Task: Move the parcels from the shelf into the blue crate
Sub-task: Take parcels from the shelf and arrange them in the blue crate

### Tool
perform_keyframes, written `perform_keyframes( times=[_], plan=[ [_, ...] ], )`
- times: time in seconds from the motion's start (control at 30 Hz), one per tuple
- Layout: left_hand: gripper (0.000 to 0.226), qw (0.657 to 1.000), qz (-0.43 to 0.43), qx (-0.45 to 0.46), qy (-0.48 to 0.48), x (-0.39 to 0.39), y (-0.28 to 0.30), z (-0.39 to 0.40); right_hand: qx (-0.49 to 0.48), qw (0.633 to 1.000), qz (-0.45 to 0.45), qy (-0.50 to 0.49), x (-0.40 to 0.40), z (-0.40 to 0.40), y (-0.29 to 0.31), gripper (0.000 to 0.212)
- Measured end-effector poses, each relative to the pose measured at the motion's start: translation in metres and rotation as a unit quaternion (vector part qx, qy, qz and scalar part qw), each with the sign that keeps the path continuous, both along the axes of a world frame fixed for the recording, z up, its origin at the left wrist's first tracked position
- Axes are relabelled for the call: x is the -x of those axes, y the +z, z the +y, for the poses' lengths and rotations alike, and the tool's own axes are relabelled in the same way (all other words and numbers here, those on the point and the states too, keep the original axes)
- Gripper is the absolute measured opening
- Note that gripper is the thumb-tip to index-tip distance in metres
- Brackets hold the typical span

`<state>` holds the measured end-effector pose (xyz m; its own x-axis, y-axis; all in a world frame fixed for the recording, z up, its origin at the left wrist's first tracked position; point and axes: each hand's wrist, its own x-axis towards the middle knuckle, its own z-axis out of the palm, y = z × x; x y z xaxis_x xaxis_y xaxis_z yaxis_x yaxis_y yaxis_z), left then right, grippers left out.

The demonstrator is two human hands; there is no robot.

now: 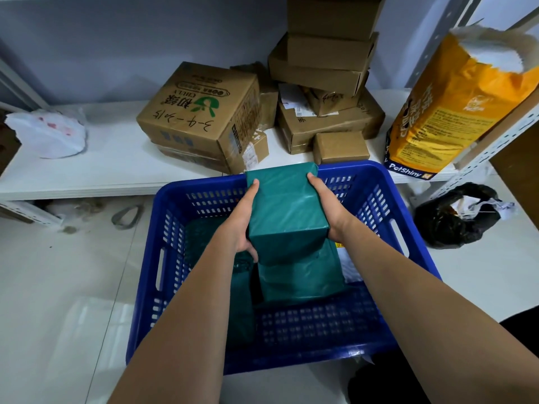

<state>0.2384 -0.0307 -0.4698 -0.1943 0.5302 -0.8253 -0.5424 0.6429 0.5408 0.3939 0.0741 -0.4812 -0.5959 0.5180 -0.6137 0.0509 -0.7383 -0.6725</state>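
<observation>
Green parcel (pixel 285 211) between hands, above blue crate (pixel 408 217)

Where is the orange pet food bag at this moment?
The orange pet food bag stands at the right end of the white shelf, right of the cardboard boxes, behind the blue crate.

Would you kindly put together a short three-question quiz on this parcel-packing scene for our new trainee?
1. True or false: both hands, left hand and right hand, grip the green parcel.
2. The held parcel hangs over: A) the white shelf B) the blue crate C) the floor.
3. Fill in: the parcels left on the shelf are brown ___ boxes.

Key: 1 true; 2 B; 3 cardboard.
</observation>
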Motion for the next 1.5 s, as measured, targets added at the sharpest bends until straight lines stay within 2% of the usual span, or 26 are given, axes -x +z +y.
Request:
perform_keyframes(
  times=[0.13,0.8,1.03,1.17,1.37,1.5],
  plan=[
    [0.088,0.999,-0.033,0.01,0.014,0.001,0.001,-0.005,-0.015,1.0,-0.006,0.0,0.001,-0.002,-0.003,0.058],
    [0.079,0.997,-0.033,-0.009,0.073,-0.001,-0.004,-0.002,-0.015,1.0,-0.012,-0.002,0.006,0.0,-0.002,0.059],
    [0.076,0.997,-0.021,-0.028,0.076,-0.002,0.0,-0.024,-0.016,1.0,-0.005,0.013,0.004,-0.019,0.013,0.058],
    [0.072,0.993,-0.041,-0.063,0.086,-0.001,-0.003,-0.047,-0.025,1.0,0.003,0.018,-0.006,-0.033,0.025,0.069],
    [0.059,0.99,-0.038,-0.13,-0.034,-0.019,0.005,-0.068,-0.003,0.999,0.014,-0.039,-0.029,-0.033,0.041,0.082],
    [0.078,0.98,-0.05,-0.181,-0.061,-0.025,-0.006,-0.074,0.011,0.998,0.016,-0.056,-0.049,-0.043,0.042,0.082]
  ],
)
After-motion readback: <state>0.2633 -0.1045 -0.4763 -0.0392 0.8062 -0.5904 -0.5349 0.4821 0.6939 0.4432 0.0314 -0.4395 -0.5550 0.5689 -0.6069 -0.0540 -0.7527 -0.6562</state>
